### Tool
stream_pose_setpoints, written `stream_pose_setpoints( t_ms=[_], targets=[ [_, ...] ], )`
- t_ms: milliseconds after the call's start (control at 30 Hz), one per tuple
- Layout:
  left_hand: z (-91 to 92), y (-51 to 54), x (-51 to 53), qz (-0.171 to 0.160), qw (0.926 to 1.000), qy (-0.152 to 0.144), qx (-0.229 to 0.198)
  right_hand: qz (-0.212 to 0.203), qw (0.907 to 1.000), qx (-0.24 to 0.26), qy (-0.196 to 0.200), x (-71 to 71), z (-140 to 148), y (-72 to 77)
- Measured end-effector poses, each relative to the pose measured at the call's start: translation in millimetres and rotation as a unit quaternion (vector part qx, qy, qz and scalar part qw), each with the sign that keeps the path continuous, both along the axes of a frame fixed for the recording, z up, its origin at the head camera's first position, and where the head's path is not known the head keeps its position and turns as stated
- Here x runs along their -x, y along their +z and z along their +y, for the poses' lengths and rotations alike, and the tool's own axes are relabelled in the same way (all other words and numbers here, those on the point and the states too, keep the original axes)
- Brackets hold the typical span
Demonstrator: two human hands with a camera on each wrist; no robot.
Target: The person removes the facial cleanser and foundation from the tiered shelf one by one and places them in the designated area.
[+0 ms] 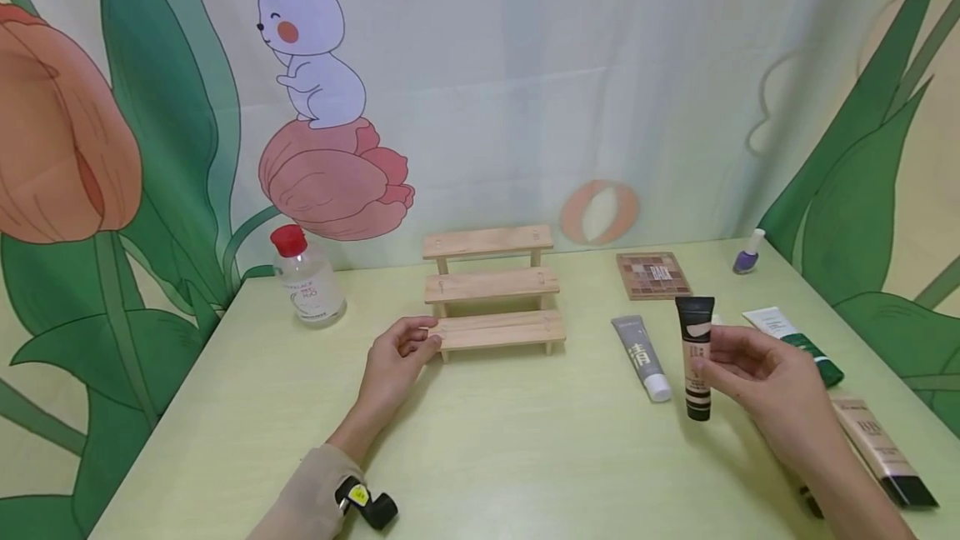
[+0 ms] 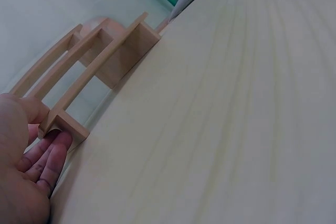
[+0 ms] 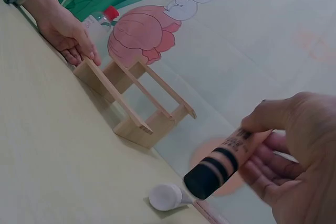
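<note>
A small three-tier wooden step rack (image 1: pixel 495 330) stands against the backdrop. My left hand (image 1: pixel 397 361) pinches the left end of its lowest step; in the left wrist view, the thumb lies on top of the board and the fingers (image 2: pixel 50 163) curl beneath it. My right hand (image 1: pixel 780 390) holds a beige cosmetic tube (image 1: pixel 697 365) with black ends, upright above the table, between thumb and fingers. The right wrist view shows the tube's black end (image 3: pixel 207 179) pointing down toward the table. Just left of the held tube lies a grey tube (image 1: pixel 641 357) with a white cap.
A clear bottle (image 1: pixel 311 286) with a red cap stands left of the rack. At right are an eyeshadow palette (image 1: pixel 652 276), a purple nail polish bottle (image 1: pixel 747 255), a green and white tube (image 1: pixel 795 344) and a beige tube (image 1: pixel 885 452). Another dark-ended item is partly hidden under my right forearm.
</note>
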State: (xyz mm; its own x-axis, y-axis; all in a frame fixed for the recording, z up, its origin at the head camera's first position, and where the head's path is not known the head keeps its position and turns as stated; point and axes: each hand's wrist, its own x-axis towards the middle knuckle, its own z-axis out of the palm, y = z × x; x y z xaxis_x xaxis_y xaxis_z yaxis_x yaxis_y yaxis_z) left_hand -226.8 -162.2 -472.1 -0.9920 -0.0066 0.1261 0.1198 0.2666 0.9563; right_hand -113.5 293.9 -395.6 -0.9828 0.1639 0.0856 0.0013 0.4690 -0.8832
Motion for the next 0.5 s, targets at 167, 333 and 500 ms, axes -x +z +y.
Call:
stream_pose_setpoints(
  t_ms=[167, 333, 500],
  targets=[
    [-0.6, -0.1, 0.4, -0.004, 1.0, 0.001, 0.005, -0.074, 0.9966, -0.034, 0.004, -9.6, 5, -6.7],
    [-1.4, -0.5, 0.8, -0.009, 0.9999, 0.0, 0.007, -0.107, 0.9934, -0.033, 0.025, -17.0, 5, -14.3],
    [-1.7, -0.8, 1.1, -0.01, 0.9999, -0.001, 0.008, -0.145, 0.9881, -0.025, 0.045, -20.7, 3, -18.8]
  ],
)
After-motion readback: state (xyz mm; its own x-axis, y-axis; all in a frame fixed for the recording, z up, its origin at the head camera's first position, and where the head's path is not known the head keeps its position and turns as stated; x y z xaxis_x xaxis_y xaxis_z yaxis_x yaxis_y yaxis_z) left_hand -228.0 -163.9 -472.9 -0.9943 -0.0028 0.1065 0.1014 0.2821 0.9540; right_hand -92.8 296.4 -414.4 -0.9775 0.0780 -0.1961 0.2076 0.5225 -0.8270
